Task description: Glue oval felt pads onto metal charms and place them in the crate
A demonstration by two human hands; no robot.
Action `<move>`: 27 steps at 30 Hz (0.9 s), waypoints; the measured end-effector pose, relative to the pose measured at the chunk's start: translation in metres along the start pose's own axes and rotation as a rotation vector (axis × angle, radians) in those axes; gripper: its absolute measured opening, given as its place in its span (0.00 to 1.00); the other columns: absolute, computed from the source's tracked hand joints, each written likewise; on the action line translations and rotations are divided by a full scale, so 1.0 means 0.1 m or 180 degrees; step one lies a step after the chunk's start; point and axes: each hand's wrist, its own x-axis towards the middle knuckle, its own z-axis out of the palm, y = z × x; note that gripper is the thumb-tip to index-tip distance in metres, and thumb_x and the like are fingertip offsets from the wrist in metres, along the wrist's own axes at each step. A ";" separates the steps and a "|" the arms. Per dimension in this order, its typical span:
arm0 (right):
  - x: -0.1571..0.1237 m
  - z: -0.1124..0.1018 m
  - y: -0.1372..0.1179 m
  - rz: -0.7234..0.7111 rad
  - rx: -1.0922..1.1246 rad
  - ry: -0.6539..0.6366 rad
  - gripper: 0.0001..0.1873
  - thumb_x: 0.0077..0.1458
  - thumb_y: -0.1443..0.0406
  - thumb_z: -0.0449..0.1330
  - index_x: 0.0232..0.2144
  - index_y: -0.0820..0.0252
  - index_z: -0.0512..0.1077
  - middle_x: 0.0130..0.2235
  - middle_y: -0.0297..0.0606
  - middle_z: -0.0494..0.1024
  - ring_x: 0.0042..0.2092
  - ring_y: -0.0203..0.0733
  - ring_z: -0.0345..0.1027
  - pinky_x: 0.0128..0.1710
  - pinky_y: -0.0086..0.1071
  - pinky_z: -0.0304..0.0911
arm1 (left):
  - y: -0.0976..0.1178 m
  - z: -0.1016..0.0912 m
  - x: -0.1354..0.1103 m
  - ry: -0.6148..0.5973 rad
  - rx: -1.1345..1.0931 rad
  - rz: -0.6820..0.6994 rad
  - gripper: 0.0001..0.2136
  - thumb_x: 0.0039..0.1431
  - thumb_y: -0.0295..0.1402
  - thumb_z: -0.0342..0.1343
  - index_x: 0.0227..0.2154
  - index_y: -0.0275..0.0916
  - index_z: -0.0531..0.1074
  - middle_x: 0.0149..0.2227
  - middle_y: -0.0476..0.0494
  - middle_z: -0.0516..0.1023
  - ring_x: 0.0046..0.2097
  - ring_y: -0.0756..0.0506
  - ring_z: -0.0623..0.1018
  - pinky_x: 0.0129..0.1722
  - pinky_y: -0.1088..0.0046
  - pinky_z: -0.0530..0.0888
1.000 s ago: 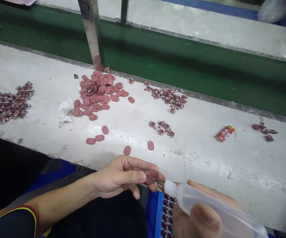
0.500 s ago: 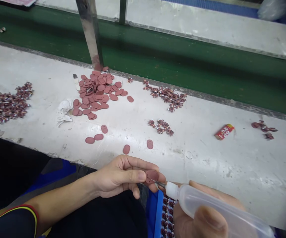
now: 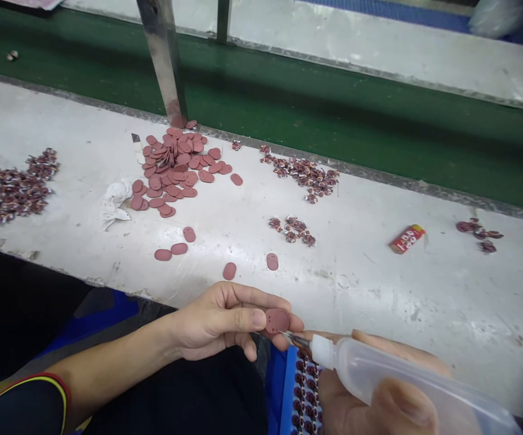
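Between the thumb and fingers of my left hand (image 3: 225, 320) is a flat reddish-brown oval disc (image 3: 277, 321) with small holes. My right hand (image 3: 392, 399) is wrapped round a translucent squeeze bottle (image 3: 379, 368) with a white cap and a thin metal needle tip (image 3: 295, 338). The needle's point lies at the lower right edge of the disc; whether it touches cannot be made out. Below the hands, a blue tray (image 3: 288, 386) carries rows of small dark red pieces, partly hidden by my right hand. Several loose discs (image 3: 230, 270) lie on the table just beyond my left hand.
A heap of similar discs (image 3: 175, 163) lies by a metal post (image 3: 164, 60), next to crumpled white tissue (image 3: 115, 204). Piles of small dark red parts (image 3: 306, 175) are spread on the white table (image 3: 401, 302). A red-yellow wrapped roll (image 3: 407, 239) lies right; a green belt (image 3: 334, 115) runs behind.
The bottle and my right hand have shifted slightly right and down, drawing the needle tip from the disc's middle to its lower right edge. My left hand stays nearly still with the disc.
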 end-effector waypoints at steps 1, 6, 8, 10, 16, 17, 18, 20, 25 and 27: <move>0.03 0.03 -0.07 -0.0001 0.0026 0.0271 0.15 0.66 0.63 0.53 0.51 0.47 0.73 0.31 0.41 0.79 0.23 0.50 0.71 0.22 0.46 0.66 | 0.00 0.00 0.00 0.0003 0.0017 0.0004 0.15 0.59 0.35 0.67 0.47 0.36 0.81 0.48 0.35 0.84 0.42 0.48 0.84 0.28 0.87 0.78; 0.20 0.20 -0.32 0.0217 0.0287 0.1213 0.06 0.59 0.64 0.64 0.29 0.54 0.76 0.27 0.38 0.76 0.20 0.42 0.66 0.16 0.39 0.62 | 0.00 -0.02 0.02 0.0011 0.0093 0.0017 0.16 0.59 0.36 0.67 0.48 0.35 0.81 0.48 0.34 0.84 0.42 0.48 0.84 0.28 0.87 0.77; 0.26 0.22 -0.32 0.0122 0.0219 0.1393 0.15 0.57 0.59 0.67 0.21 0.56 0.73 0.25 0.38 0.75 0.19 0.39 0.64 0.15 0.36 0.58 | 0.00 -0.02 0.02 0.0008 0.0087 0.0035 0.16 0.59 0.36 0.67 0.48 0.35 0.81 0.48 0.35 0.84 0.42 0.48 0.84 0.28 0.87 0.77; 0.31 0.22 -0.30 -0.0312 -0.0047 0.1511 0.23 0.55 0.56 0.69 0.14 0.56 0.67 0.21 0.36 0.71 0.19 0.35 0.60 0.15 0.34 0.53 | 0.00 -0.02 0.02 0.0014 0.0075 0.0038 0.16 0.59 0.36 0.67 0.48 0.35 0.81 0.48 0.34 0.84 0.42 0.48 0.84 0.27 0.87 0.77; 0.32 0.19 -0.34 0.0029 0.0152 0.1453 0.17 0.52 0.56 0.70 0.18 0.56 0.73 0.22 0.36 0.73 0.20 0.38 0.61 0.17 0.36 0.53 | 0.00 -0.02 0.01 0.0072 0.0100 0.0011 0.17 0.57 0.38 0.69 0.47 0.36 0.82 0.49 0.32 0.84 0.42 0.46 0.84 0.26 0.85 0.76; 0.30 0.19 -0.34 0.0146 0.0240 0.1417 0.15 0.51 0.57 0.71 0.19 0.56 0.75 0.22 0.36 0.74 0.21 0.39 0.62 0.18 0.36 0.53 | 0.00 -0.02 0.01 0.0102 0.0126 -0.0002 0.17 0.56 0.38 0.69 0.47 0.36 0.82 0.49 0.32 0.84 0.42 0.46 0.84 0.26 0.85 0.75; 0.27 0.19 -0.33 0.0167 0.0269 0.1392 0.14 0.51 0.58 0.71 0.19 0.56 0.75 0.22 0.35 0.74 0.21 0.39 0.62 0.19 0.37 0.54 | 0.00 -0.02 0.01 0.0136 0.0147 -0.0012 0.18 0.56 0.38 0.69 0.47 0.36 0.82 0.50 0.31 0.84 0.42 0.46 0.84 0.26 0.85 0.75; 0.23 0.18 -0.30 0.0091 0.0265 0.1370 0.14 0.51 0.59 0.71 0.19 0.55 0.75 0.23 0.35 0.74 0.23 0.40 0.63 0.21 0.38 0.54 | 0.01 -0.01 0.01 0.0177 0.0172 -0.0034 0.18 0.56 0.38 0.69 0.47 0.35 0.82 0.51 0.31 0.83 0.42 0.45 0.84 0.26 0.85 0.75; 0.20 0.13 -0.25 0.0515 0.0710 0.1314 0.11 0.50 0.58 0.71 0.22 0.56 0.77 0.25 0.36 0.76 0.22 0.41 0.66 0.19 0.38 0.58 | 0.03 0.00 0.01 0.0182 0.0141 -0.0045 0.18 0.56 0.39 0.70 0.46 0.35 0.82 0.50 0.30 0.83 0.42 0.45 0.84 0.26 0.85 0.74; 0.27 0.05 -0.21 0.1031 0.0982 0.0892 0.13 0.52 0.54 0.68 0.26 0.56 0.78 0.23 0.36 0.76 0.22 0.44 0.69 0.19 0.39 0.65 | 0.05 0.00 0.00 0.0175 0.0140 -0.0017 0.17 0.57 0.38 0.69 0.46 0.36 0.82 0.50 0.31 0.84 0.43 0.46 0.84 0.26 0.85 0.75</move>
